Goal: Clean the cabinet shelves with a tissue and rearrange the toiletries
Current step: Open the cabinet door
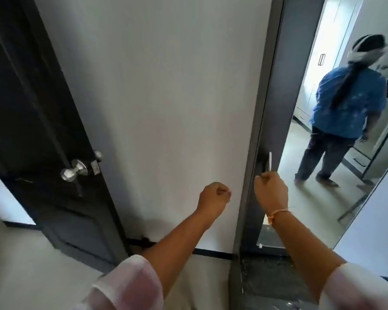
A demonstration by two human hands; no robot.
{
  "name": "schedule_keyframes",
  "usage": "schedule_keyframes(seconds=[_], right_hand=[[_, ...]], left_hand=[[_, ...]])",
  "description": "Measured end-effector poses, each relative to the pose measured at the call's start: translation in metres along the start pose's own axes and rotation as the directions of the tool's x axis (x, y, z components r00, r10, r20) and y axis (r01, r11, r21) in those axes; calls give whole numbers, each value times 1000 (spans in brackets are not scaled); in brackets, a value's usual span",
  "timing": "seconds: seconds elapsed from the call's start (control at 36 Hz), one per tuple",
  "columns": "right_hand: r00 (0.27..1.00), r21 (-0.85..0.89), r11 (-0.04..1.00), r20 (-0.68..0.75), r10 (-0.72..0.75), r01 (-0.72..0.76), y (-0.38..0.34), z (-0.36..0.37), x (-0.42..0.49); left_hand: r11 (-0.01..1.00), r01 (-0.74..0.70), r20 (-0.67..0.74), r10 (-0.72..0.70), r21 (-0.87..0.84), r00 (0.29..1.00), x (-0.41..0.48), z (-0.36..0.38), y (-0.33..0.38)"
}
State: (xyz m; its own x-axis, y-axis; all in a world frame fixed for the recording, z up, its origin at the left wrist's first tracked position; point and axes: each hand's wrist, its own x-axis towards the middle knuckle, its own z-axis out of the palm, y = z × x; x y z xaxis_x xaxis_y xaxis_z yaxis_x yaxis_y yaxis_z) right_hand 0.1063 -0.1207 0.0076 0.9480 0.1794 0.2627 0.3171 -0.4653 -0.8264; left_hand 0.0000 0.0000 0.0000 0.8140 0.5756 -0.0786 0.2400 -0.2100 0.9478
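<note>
The right hand [271, 190] is curling into a fist around the lower end of a slim silver bar handle [270, 161] on the edge of a tall grey-framed mirrored cabinet door [276, 104]; an orange thread bracelet [278, 214] is circling that wrist. The left hand [214, 196] is hanging beside it as a closed fist with nothing visible inside, its knuckles near the pale grey flat panel [166, 97], though contact is unclear. Both forearms are reaching out of loose white sleeves [130, 285]. In the mirror, a person in a blue top [349, 106] is standing on a light floor, seen from behind. To the left, a dark wooden door [31, 108] with a round silver metal knob [73, 170] is standing open. The shelves, tissue and toiletries are not showing.
</note>
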Motion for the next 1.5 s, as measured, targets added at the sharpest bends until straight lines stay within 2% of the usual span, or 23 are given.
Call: schedule_keyframes(seconds=[0.14,0.19,0.31,0.42,0.5,0.67,0.81,0.94,1.06,1.17,1.39,1.44,1.5], right_hand=[[987,-28,999,-161,-29,24,-5,-10,24],[987,-34,999,-155,-41,36,-3,-11,31],[998,21,1000,-55,-22,23,1,-10,40],[999,7,999,-30,-34,34,4,-11,40],[999,-11,999,-21,-35,34,4,-13,34],[994,-46,996,-74,-77,74,10,-22,9],[982,-85,989,-136,-130,119,16,-38,-15],[974,-155,986,-204,-94,63,22,-52,-41],[952,-193,981,-292,-89,32,27,-68,-68],[927,-305,952,-362,-98,-19,34,-90,-94],[892,-455,890,-415,-178,-34,43,-125,-135],[889,-470,881,-425,-169,-58,44,-132,-142],[884,-476,876,-439,-163,-75,45,-140,-148]], left_hand=[[1000,-3,7,3,29,1000,15,22,11],[1000,-13,20,12,23,1000,19,28,16],[997,-60,18,60,40,998,26,37,23],[995,-80,30,78,57,996,30,46,29],[997,-73,67,72,7,995,29,51,30],[990,-137,166,132,22,977,18,62,25],[963,-256,262,227,81,938,4,74,24],[963,-269,316,257,-6,913,-20,77,17],[960,-279,400,270,-37,876,-46,80,12],[949,-309,475,300,-61,827,-71,90,8],[921,-373,654,351,-113,670,-108,105,6],[899,-426,687,372,-100,624,-114,109,4],[874,-481,675,395,-68,623,-118,114,0]])
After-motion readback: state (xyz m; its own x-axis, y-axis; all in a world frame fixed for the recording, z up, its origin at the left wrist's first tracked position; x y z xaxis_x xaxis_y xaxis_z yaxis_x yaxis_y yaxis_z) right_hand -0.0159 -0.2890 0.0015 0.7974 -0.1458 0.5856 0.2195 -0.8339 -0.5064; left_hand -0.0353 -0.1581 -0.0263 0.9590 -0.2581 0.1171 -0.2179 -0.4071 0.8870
